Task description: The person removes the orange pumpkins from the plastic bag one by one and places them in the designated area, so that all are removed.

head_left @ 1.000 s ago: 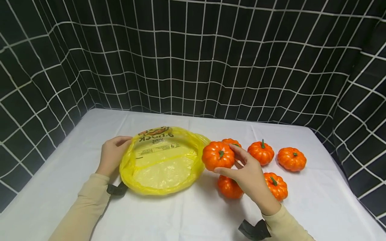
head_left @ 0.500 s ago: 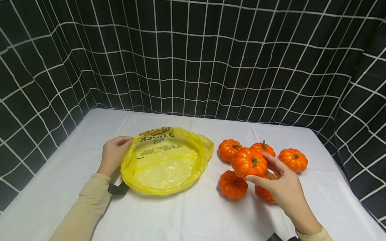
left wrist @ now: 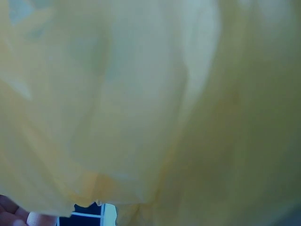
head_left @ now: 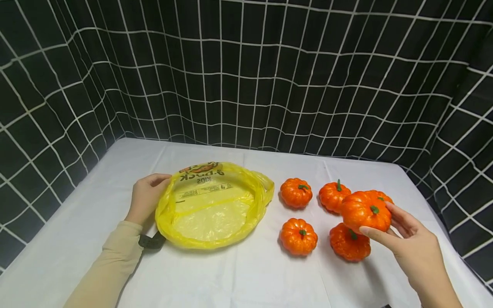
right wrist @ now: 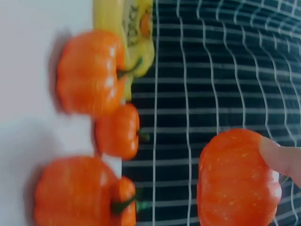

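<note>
A yellow plastic bag (head_left: 209, 214) with printed lettering sits on the table, its mouth spread wide and its rim rolled. At the bag's left side my left hand (head_left: 146, 199) grips the rim, the fingertips partly hidden by the plastic. Yellow film (left wrist: 141, 103) fills most of the left wrist view. My right hand (head_left: 417, 248) holds a small orange pumpkin (head_left: 363, 210) above the table on the right, thumb at its near side. The right wrist view shows this held pumpkin (right wrist: 235, 181) raised apart from the others.
Several more small pumpkins with green stems lie right of the bag: one at the back (head_left: 295, 193), one beside it (head_left: 332, 196), one nearer (head_left: 298, 237), one below the held pumpkin (head_left: 349, 243). Another (head_left: 383, 196) is partly hidden behind it. A black gridded curtain (head_left: 246, 77) surrounds the white table (head_left: 262, 278).
My right hand has carried the pumpkin from beside the bag's right rim rightward, over the other pumpkins. My left hand has stayed at the bag's rim.
</note>
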`<move>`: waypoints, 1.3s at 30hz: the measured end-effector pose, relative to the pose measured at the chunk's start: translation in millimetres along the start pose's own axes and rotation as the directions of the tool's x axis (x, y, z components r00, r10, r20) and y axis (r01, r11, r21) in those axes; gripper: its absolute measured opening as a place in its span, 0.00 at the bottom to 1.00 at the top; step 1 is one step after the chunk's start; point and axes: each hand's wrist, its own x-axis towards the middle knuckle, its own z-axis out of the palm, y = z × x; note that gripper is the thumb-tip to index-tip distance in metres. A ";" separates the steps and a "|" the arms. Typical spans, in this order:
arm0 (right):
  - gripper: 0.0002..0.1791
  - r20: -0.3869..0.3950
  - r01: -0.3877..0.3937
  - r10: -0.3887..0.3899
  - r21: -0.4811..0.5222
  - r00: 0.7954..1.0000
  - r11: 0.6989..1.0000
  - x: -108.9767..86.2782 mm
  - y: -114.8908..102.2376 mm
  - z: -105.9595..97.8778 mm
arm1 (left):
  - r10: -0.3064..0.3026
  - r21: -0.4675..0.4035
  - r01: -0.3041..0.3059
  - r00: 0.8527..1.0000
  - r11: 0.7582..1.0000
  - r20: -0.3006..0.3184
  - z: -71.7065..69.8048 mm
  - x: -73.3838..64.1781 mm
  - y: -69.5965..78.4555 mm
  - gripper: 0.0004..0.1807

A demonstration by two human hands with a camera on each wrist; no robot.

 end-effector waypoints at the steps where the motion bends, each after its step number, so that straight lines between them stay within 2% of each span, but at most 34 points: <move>1: 0.53 -0.015 -0.010 0.010 -0.006 1.000 1.000 0.1 3.8 -4.3 | -0.005 -0.002 0.005 1.000 1.000 0.003 0.5 0.1 -0.2 0.19; 6: 0.56 -0.057 -0.108 0.106 -0.044 0.993 0.993 3.2 20.6 -21.5 | -0.023 -0.004 0.023 1.000 1.000 0.012 2.8 -0.6 -0.8 0.19; 11: 0.59 -0.064 -0.157 0.154 -0.045 0.986 0.987 10.2 37.1 -28.8 | -0.016 -0.004 0.016 1.000 1.000 0.006 3.2 -2.3 -0.9 0.19; 18: 0.59 -0.101 -0.269 0.266 -0.014 0.959 0.963 18.1 53.5 -30.5 | 0.047 0.044 -0.046 0.999 0.998 -0.018 1.2 -3.0 1.0 0.17; 28: 0.58 -0.066 -0.318 0.312 -0.111 0.948 0.942 30.7 81.6 -32.7 | 0.059 0.048 -0.058 0.998 0.997 -0.017 -0.4 -2.3 2.2 0.17; 39: 0.56 -0.077 -0.325 0.318 -0.114 0.945 0.939 39.3 102.0 -31.8 | 0.037 0.032 -0.037 0.999 0.999 -0.010 0.4 -0.5 0.2 0.18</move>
